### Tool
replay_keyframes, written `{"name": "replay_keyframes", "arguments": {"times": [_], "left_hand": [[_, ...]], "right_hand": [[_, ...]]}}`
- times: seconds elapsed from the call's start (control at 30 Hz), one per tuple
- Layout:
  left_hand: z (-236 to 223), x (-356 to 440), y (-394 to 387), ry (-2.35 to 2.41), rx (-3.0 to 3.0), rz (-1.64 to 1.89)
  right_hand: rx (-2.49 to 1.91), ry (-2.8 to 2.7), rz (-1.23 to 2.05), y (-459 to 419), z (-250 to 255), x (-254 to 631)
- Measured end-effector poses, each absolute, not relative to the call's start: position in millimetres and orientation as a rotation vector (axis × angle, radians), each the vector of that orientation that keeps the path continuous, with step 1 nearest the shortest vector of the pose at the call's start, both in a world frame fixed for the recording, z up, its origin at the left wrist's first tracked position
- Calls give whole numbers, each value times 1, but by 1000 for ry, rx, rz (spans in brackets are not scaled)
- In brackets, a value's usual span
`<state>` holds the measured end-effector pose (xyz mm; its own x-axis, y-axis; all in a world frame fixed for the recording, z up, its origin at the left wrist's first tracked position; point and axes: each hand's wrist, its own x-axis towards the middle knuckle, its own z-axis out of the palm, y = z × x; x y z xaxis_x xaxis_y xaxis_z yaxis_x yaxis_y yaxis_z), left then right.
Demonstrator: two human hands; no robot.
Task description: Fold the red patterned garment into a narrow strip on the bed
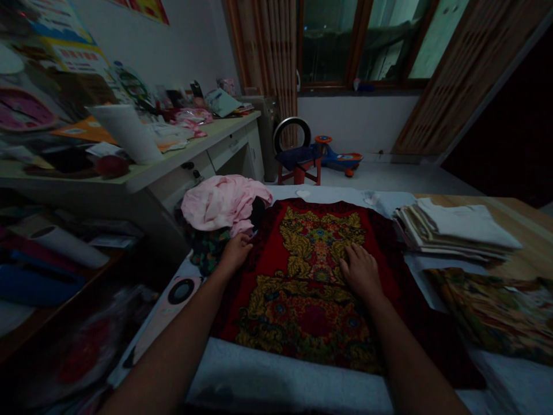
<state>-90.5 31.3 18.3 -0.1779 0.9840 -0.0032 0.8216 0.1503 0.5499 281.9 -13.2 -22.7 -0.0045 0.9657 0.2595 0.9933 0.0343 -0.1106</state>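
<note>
A red garment (pixel 265 271) with gold leaf and multicoloured patterns and dark sleeves lies spread on the light blue cloth (pixel 285 369) covering the table. At the garment's left edge is my left hand (pixel 237 251), its fingers stretched out and apart. My right hand (pixel 362 270) rests palm down on the patterned front, right of the middle, fingers loosely spread. Neither hand has anything in it that I can see. Left of my left forearm lies a pale pink device (pixel 170 311) with a dark round ring; its kind is unclear.
Pink crumpled clothing (pixel 222 202) is heaped at the table's left. A stack of folded clothes (pixel 458 230) and a multicoloured folded garment (pixel 501 311) lie at the right. A cluttered desk (pixel 173 155) stands left. Beyond are a red stool (pixel 298 173) and a blue ride-on toy (pixel 334 158).
</note>
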Motion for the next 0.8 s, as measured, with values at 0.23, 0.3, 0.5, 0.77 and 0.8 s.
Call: {"name": "replay_keyframes", "arguments": {"times": [0.23, 0.3, 0.5, 0.77, 0.8], "left_hand": [[21, -78, 12, 2323, 2123, 259], [22, -76, 9, 2324, 2222, 188], [25, -70, 12, 1939, 2638, 217], [33, -97, 14, 1710, 2586, 102], [37, -103, 11, 1734, 2543, 127]], "right_hand": [[-2019, -2046, -139, -14, -22, 283], [-2017, -2044, -130, -14, -22, 283], [-2022, -2047, -123, -13, -22, 284], [-2018, -2060, -119, -12, -23, 286], [-2014, -2059, -120, -12, -23, 286]]}}
